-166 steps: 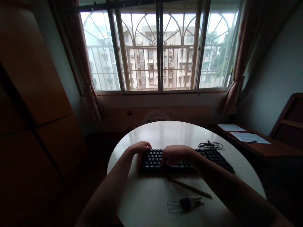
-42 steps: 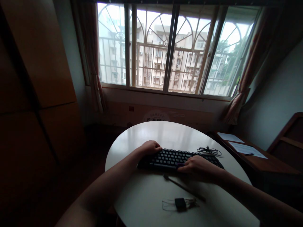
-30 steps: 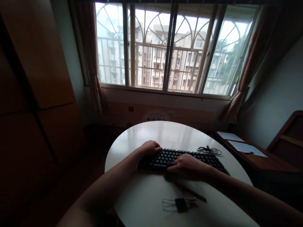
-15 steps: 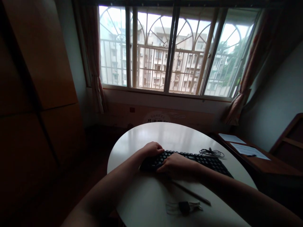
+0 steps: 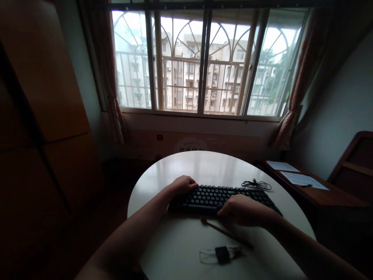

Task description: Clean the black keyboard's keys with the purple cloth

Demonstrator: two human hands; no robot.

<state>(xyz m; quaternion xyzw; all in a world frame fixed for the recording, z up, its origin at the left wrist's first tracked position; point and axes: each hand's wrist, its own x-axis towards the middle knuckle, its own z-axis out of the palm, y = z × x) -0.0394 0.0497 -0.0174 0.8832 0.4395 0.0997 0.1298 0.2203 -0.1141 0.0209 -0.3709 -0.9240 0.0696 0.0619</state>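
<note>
One black keyboard point(image 5: 205, 197) sits under the left hand point(image 5: 184, 184), its grip curled over the left end; the right hand point(image 5: 241, 209), grip narrow, holds a mostly hidden dark item point(image 5: 219, 208) at the near edge.

Head-worn view forward and down over a round white table point(image 5: 215, 167)

One camera looks from above and behind the left hand point(image 5: 183, 185) and right hand point(image 5: 243, 210), the computer keyboard point(image 5: 204, 199) near, the barred window point(image 5: 203, 77) farther off, nearly square-on; the wide view reaches a wooden cabinet point(image 5: 40, 77) at left and a wooden side table point(image 5: 344, 196) at right.
</note>
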